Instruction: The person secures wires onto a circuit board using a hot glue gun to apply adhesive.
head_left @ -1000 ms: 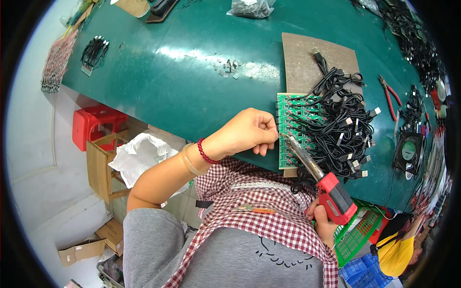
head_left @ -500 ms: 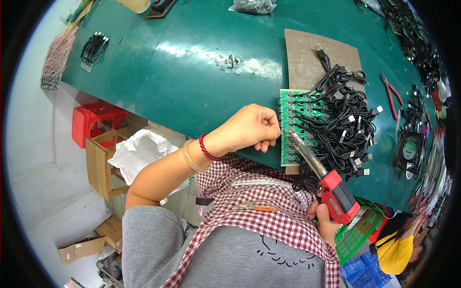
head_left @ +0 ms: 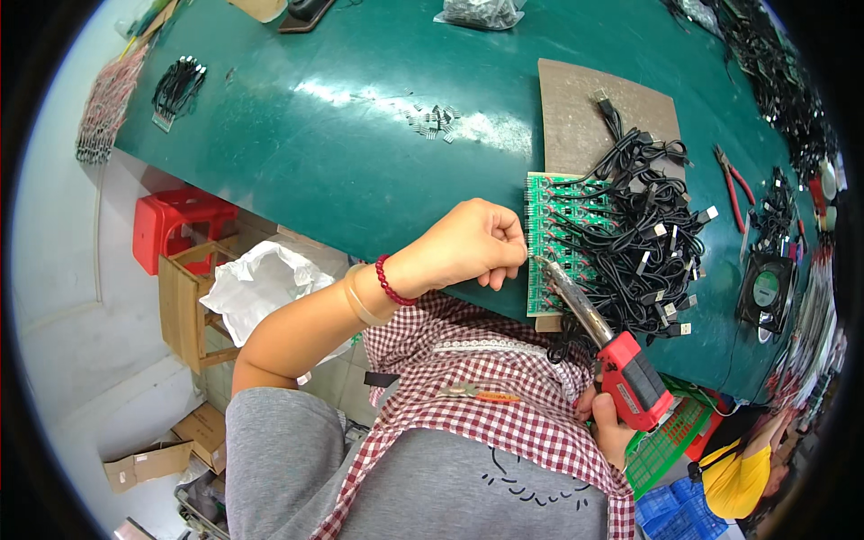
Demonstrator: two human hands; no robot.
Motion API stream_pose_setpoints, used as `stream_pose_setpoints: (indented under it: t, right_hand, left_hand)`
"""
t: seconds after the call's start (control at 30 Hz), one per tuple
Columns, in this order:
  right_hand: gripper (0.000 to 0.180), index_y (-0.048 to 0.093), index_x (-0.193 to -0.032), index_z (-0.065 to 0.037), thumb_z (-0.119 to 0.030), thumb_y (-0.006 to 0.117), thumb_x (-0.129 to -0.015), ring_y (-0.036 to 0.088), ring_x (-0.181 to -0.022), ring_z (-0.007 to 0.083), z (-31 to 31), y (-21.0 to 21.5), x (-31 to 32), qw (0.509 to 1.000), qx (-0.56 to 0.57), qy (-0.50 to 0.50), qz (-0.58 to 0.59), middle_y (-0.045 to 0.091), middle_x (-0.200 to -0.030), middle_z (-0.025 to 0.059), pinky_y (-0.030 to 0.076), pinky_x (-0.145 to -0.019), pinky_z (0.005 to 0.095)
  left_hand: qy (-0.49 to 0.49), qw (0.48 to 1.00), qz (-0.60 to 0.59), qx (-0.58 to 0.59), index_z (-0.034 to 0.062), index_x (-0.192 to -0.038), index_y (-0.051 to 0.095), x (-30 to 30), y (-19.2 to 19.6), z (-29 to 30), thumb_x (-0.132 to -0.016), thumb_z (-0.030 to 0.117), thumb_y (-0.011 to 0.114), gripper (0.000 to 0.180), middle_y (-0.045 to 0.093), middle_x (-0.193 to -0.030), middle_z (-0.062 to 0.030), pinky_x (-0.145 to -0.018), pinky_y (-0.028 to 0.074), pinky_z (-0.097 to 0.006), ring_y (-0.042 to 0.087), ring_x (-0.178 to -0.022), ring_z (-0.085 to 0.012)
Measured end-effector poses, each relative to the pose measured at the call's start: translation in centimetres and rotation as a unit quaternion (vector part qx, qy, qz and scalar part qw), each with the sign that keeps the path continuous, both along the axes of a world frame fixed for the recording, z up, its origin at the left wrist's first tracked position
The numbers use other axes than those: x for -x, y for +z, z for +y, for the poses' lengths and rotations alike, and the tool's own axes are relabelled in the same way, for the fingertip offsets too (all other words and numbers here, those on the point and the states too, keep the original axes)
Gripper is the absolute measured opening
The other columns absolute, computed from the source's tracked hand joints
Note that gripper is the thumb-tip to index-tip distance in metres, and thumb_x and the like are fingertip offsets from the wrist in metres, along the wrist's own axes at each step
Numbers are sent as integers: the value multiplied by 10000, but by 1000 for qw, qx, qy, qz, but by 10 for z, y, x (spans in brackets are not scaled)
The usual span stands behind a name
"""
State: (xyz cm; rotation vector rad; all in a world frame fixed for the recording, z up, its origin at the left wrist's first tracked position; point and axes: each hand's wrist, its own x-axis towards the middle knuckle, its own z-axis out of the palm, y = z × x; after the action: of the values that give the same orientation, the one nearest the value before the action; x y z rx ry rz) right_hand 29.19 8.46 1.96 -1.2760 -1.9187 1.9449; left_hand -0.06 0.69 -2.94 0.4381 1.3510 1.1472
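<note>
A green circuit board panel (head_left: 537, 216) lies near the table's front edge, with a bundle of black USB cables (head_left: 634, 243) spread over its right side. My left hand (head_left: 472, 241) is closed in a pinch at the panel's left edge; whatever its fingertips hold is too small to make out. In my right hand (head_left: 609, 425) is a red and black soldering iron (head_left: 634, 378), gripped by its handle. The iron's metal tip points up and left, at the board close to my left fingertips. Part of the right hand is hidden behind the handle.
Beneath the panel sits a brown board (head_left: 576, 108). Small pin headers (head_left: 434, 121) lie loose on the green table (head_left: 360, 171). Red-handled pliers (head_left: 733, 187) and a small black fan (head_left: 767, 288) are on the right. A red stool (head_left: 171, 225) stands below left.
The view has shifted slightly. The soldering iron's tip sits a little lower on the board, while my left hand keeps its pinch at the panel's edge.
</note>
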Motion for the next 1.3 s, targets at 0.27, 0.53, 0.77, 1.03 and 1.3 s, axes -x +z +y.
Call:
stream_pose_setpoints:
  t: [0.27, 0.53, 0.77, 1.03, 1.3]
  right_hand:
    - [248, 502, -925, 9, -221, 572, -865, 499, -578, 136, 1, 2, 4, 1000, 8, 4, 19, 535, -661, 66, 404, -526, 264]
    - [197, 555, -745, 1, -146, 542, -875, 491, -582, 114, -3, 8, 6, 998, 29, -52, 27, 537, -659, 34, 396, -532, 254]
    - [194, 556, -756, 5, -156, 552, -865, 498, -586, 117, -4, 7, 5, 999, 8, -19, 28, 541, -665, 47, 399, -529, 252]
    - [484, 398, -1098, 19, -369, 563, -861, 430, -471, 132, 1, 1, 9, 986, -19, -61, 155, 466, -569, 61, 396, -474, 277]
    - [432, 411, -1089, 4, -357, 522, -879, 405, -444, 110, 42, 16, -12, 917, -151, -240, 279, 445, -569, 45, 376, -437, 250]
  left_hand:
    - [0, 1000, 5, 4, -7, -715, 556, 0, 0, 0, -767, 30, 558, 64, 593, -633, -66, -414, 397, -188, 522, -471, -69]
    - [0, 1000, 3, 9, -8, -723, 554, -2, 0, -2, -774, 31, 564, 65, 590, -631, -64, -412, 396, -186, 521, -465, -70]
    - [0, 1000, 3, 11, -5, -724, 552, -1, 0, -3, -777, 34, 563, 66, 589, -633, -61, -414, 401, -184, 522, -466, -70]
    - [-34, 997, 57, 25, -17, -811, 562, 8, 17, -3, -797, 83, 588, 104, 603, -657, -60, -413, 402, -196, 517, -466, -68]
    - [49, 726, 683, 61, 24, -785, 534, 60, 8, 12, -746, 125, 622, 139, 576, -770, -168, -621, 445, -430, 562, -729, -366]
